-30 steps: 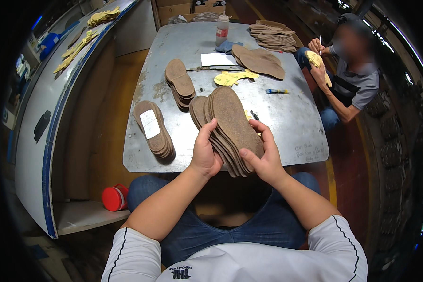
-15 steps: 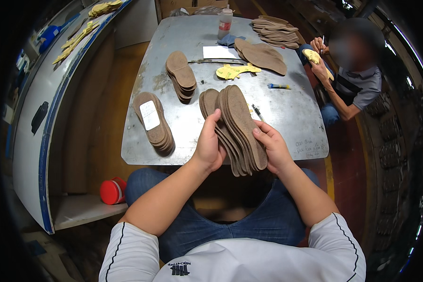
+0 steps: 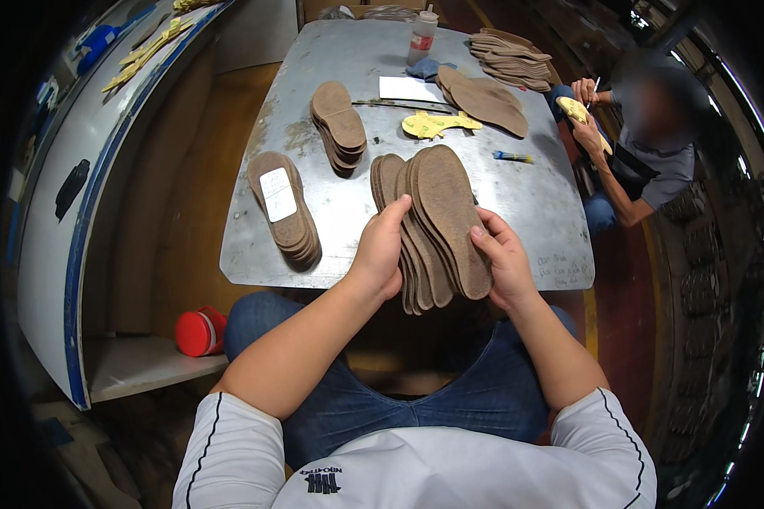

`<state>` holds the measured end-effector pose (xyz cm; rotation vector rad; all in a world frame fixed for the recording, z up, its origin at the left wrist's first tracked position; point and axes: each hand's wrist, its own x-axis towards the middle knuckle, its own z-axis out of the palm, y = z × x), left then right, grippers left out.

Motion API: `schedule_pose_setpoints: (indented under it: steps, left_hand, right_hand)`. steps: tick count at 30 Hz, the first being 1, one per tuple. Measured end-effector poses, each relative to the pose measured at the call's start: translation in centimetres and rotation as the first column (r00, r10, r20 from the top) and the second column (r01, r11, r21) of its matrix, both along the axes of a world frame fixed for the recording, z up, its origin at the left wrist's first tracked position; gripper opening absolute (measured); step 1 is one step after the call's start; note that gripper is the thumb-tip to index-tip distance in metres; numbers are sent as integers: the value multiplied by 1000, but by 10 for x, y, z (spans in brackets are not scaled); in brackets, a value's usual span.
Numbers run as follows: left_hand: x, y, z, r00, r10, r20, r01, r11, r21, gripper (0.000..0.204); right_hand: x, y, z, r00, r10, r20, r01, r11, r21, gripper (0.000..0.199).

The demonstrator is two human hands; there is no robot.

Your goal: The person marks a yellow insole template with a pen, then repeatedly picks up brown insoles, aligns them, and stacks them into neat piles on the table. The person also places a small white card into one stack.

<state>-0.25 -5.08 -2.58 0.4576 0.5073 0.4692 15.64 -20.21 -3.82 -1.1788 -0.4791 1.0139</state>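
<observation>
A fanned stack of brown insoles (image 3: 437, 216) stands on edge at the near rim of the grey metal table (image 3: 348, 216). My left hand (image 3: 380, 250) grips its left side, thumb across the front. My right hand (image 3: 502, 259) holds the right side, fingertips on the top insole. Both hands hold the stack upright just above my lap.
On the table lie a brown insole pile with a white label (image 3: 284, 204), another pile (image 3: 338, 125), a yellow insole template (image 3: 437, 125), white paper (image 3: 409, 88), a bottle (image 3: 421, 36), a pen (image 3: 513, 157), more insoles (image 3: 492, 102). A seated person (image 3: 645, 144) works at the right. A red container (image 3: 200, 331) sits on a low shelf.
The insole stack has stayed in both hands and shifted slightly toward me, with the top insoles squared up. The person at the right keeps working on a yellow piece.
</observation>
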Motion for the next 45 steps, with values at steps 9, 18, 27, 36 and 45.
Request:
schedule_pose_setpoints:
  steps: [9,18,27,36,45]
  left_hand:
    - [-1,2,-3,998,52,-33,-50,998,49,51]
    - [3,1,-7,1000,-2,-3,2,1000,-15,53]
    - [4,-3,-12,998,-69,12,69,998,-1,51]
    - [6,-4,-14,999,-45,-27,45,999,19,47]
    - [2,4,-7,995,-55,-89,60,997,58,51]
  right_hand:
    - [0,0,-2,996,56,-71,-57,998,-21,40]
    - [0,-3,-1,982,103,-161,-115,991,-71,40]
    - [-14,0,-8,987,136,89,-114,969,-219,51]
    - [10,-5,-9,992,124,10,-119,971,-205,41]
    - [11,-7,2,978,100,-183,-98,995,22,46]
